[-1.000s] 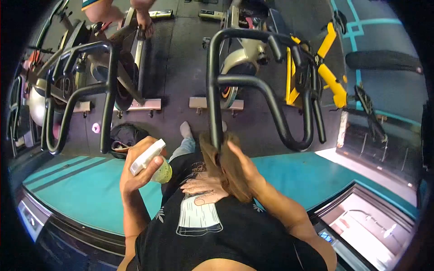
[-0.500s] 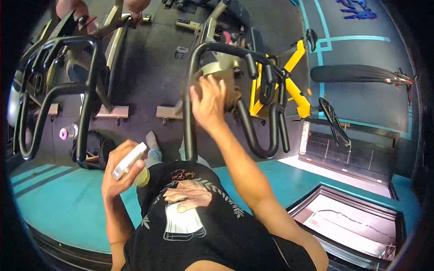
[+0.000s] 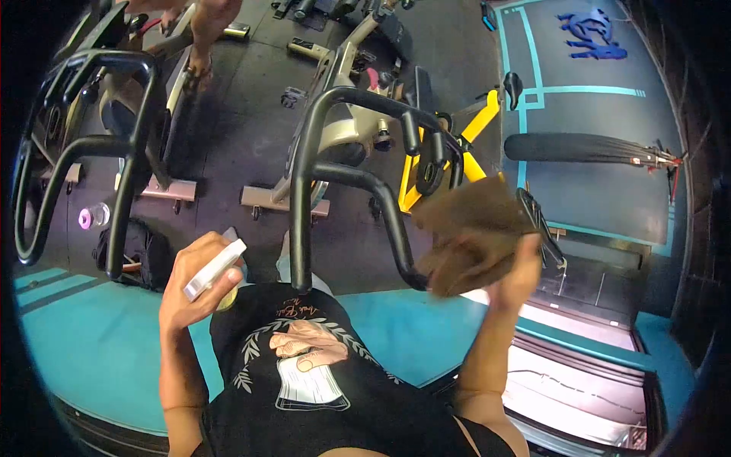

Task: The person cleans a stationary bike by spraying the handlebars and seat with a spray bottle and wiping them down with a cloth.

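My left hand (image 3: 189, 280) is wrapped round a spray bottle with a white trigger head (image 3: 215, 270); a bit of its yellowish-green body shows below the fingers. In my right hand (image 3: 521, 276) is a brown cloth (image 3: 474, 228), blurred by motion and hanging partly folded. The cloth overlaps the right end of the black handlebar (image 3: 302, 190) of an exercise bike in front of me. Most of the right fingers are hidden behind the cloth.
Another bike's black handlebar (image 3: 138, 152) stands at the left, with a person's leg (image 3: 209, 34) beyond it. A clear bottle with a pink cap (image 3: 94, 216) and a black backpack (image 3: 135, 255) are on the floor. A yellow bike frame (image 3: 481, 122) stands farther right.
My right hand has swung right with the brown cloth, from the middle of the handlebar to its right end. My left hand has shifted slightly left, still holding the spray bottle.
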Action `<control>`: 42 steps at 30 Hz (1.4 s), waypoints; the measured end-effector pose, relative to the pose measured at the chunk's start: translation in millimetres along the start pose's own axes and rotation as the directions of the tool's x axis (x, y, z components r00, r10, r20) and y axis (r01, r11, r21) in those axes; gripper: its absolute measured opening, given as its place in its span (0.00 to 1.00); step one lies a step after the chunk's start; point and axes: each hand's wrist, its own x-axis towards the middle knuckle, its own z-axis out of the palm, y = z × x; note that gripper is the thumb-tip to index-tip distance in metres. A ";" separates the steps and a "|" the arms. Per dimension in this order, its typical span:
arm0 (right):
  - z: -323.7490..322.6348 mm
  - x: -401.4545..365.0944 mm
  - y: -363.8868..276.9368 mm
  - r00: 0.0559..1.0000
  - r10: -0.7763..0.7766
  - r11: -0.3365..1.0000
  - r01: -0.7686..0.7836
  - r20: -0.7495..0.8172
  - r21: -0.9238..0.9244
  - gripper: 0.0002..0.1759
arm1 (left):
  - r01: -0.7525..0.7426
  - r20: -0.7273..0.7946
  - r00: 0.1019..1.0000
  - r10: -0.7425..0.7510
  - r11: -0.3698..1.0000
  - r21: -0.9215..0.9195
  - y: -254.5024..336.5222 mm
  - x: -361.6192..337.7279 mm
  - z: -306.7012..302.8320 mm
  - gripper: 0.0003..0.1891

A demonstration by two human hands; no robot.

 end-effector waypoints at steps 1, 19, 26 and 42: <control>12.3 17.9 -15.9 0.979 -0.148 0.989 0.148 -0.137 -0.013 0.31 | 0.001 0.007 1.000 -0.001 1.000 0.019 2.7 3.6 1.3 0.15; 295.6 253.7 121.1 0.925 0.129 0.263 0.315 0.357 -0.912 0.39 | 0.101 -0.180 0.978 -0.104 0.995 -0.023 -17.5 -19.8 28.8 0.13; 297.7 186.6 103.8 0.798 0.118 0.267 0.547 0.590 -0.793 0.37 | 0.055 -0.182 0.982 -0.049 0.998 0.030 -14.7 -10.1 33.5 0.13; 143.8 66.0 79.0 0.432 0.198 0.777 0.479 0.880 -0.409 0.28 | 0.061 -0.279 0.958 -0.069 0.997 -0.037 -17.9 -36.8 29.0 0.13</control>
